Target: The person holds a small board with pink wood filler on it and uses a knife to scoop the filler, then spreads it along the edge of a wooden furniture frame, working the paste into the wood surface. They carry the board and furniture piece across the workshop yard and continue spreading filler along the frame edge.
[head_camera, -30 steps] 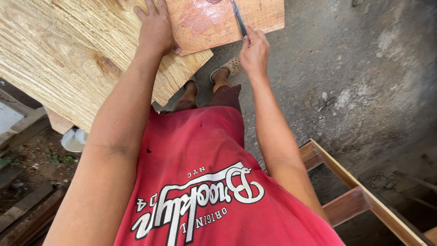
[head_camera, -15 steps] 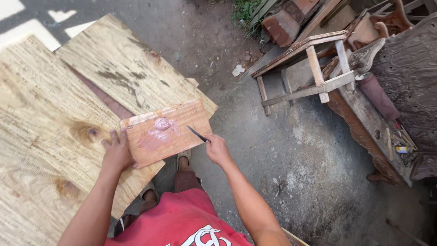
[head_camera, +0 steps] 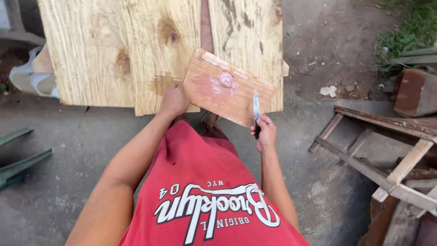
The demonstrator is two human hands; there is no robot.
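Left hand: I saw the left hand [head_camera: 175, 99] curled closed over the near left corner of a small board [head_camera: 230, 89], fingers wrapped on its edge, holding it tilted out in front of the body.

Right hand: The right hand [head_camera: 264, 133] was closed in a fist round the dark handle of a putty knife [head_camera: 256, 113]; the blade stood upright out of the fist and lay against the board's near right edge.

Small board: It was a flat reddish-brown piece of wood, held slantwise, its far left corner raised over the big planks and its near right edge down by the knife.

Putty: A pink lump [head_camera: 226, 80] sat near the middle of the board's face, with a paler pink smear spread round it towards the left.

Large planks: Two wide pale plywood sheets [head_camera: 123, 50] with dark knots lay beyond the hands, side by side with a narrow gap between; the small board overlapped both.

Ground: Bare grey concrete [head_camera: 77, 150] lay beneath; a foot in a sandal [head_camera: 211, 124] showed just under the board.

Right side: A rough wooden frame [head_camera: 387, 155] stood well apart from the right hand, with a reddish block [head_camera: 416, 93] beyond it beside grass.

Left side: Green bars [head_camera: 20, 159] lay on the concrete, far from either hand.
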